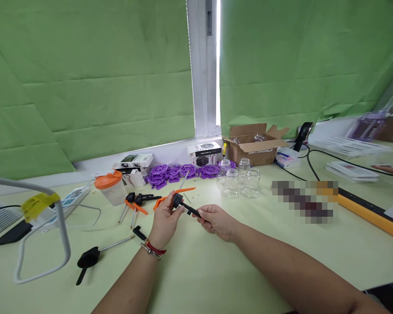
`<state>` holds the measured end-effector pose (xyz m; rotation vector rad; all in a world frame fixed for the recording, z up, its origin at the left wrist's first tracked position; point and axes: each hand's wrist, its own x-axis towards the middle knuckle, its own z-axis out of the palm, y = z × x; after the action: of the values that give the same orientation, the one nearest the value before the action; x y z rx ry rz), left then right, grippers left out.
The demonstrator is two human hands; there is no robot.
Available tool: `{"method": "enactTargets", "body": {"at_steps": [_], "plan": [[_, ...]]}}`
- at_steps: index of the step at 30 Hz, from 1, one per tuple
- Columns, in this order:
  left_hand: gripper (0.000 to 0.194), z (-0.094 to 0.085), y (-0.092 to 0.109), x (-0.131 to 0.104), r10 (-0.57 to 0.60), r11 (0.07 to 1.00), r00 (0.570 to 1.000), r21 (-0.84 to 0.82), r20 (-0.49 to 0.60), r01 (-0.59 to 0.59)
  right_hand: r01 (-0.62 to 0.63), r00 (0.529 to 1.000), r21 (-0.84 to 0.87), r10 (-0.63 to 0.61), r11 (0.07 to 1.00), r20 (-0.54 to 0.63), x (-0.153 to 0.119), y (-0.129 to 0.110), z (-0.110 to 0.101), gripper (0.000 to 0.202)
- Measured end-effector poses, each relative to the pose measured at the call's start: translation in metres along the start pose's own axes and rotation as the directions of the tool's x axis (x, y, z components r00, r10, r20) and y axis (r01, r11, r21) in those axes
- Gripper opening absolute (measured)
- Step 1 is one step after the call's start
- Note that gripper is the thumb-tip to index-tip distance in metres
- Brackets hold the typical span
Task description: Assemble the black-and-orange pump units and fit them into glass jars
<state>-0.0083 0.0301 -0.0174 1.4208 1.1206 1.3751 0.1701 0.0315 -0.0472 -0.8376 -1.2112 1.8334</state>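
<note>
My left hand (pixel 165 222) pinches the round, cup-like head of a black plastic part (pixel 177 200) between thumb and fingers. The part's slim black arm slopes down to the right, where my right hand (pixel 218 221) is closed around its far end. Just behind my left hand lie orange plastic pieces (pixel 185 189) and a thin metal rod (pixel 184 179). To the left, another black part with a rod (pixel 89 258) rests on the table, and a small black piece (pixel 139 232) lies beside my left wrist. Black and orange parts with metal rods (pixel 139 199) sit farther back.
Purple plastic pieces (pixel 165 173), small boxes (pixel 205 152) and an open carton (pixel 253 148) line the window wall. Several glass jars (pixel 232 185) stand before the carton. At left are an orange-lidded cup (pixel 113 192), a power strip (pixel 75 196) and a grey wire frame (pixel 63 235).
</note>
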Motion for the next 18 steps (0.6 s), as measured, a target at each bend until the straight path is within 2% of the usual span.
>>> {"method": "enactTargets", "body": {"at_steps": [6, 12, 18], "plan": [[0.066, 0.0, -0.004, 0.001, 0.004, 0.999, 1.0, -0.032, -0.006, -0.004, -0.036, 0.999, 0.03, 0.034, 0.999, 0.043, 0.0, 0.001, -0.003, 0.036], [0.066, 0.0, -0.006, 0.002, 0.047, 0.999, 0.999, -0.024, -0.008, -0.047, 0.001, 0.998, -0.038, -0.004, 0.999, -0.07, 0.001, 0.001, 0.002, 0.034], [0.067, -0.003, -0.014, 0.003, 0.117, 0.992, 0.993, 0.043, -0.006, -0.117, 0.019, 0.996, -0.062, -0.025, 0.998, -0.087, 0.003, 0.002, 0.002, 0.035]]}}
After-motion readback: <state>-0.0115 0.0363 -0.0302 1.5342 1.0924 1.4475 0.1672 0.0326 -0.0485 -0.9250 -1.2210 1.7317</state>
